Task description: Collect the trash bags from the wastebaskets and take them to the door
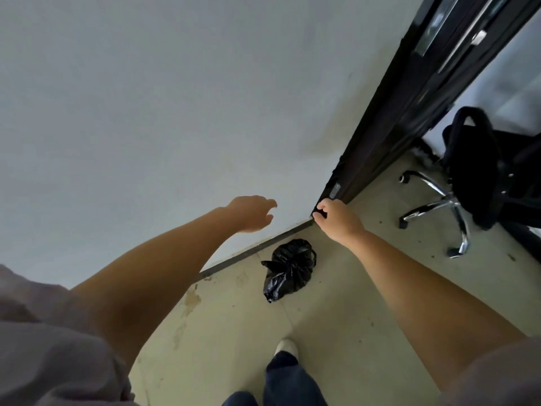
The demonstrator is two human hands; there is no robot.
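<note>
A tied black trash bag (288, 269) lies on the floor beside the dark baseboard, just short of the black door frame (389, 118). My left hand (251, 213) is stretched out in front of the white wall, above and left of the bag, with its fingers spread and nothing in it. My right hand (336, 218) hovers at the foot of the door frame, up and right of the bag. Its thumb and fingers are curled but apart, and only the dark frame shows in the gap. Neither hand touches the bag.
A black office chair (480, 168) with a chrome star base (442, 206) stands to the right, past the door frame. The white wall (146, 112) fills the left side. My foot in a white shoe (287, 347) stands on the stained beige floor below the bag.
</note>
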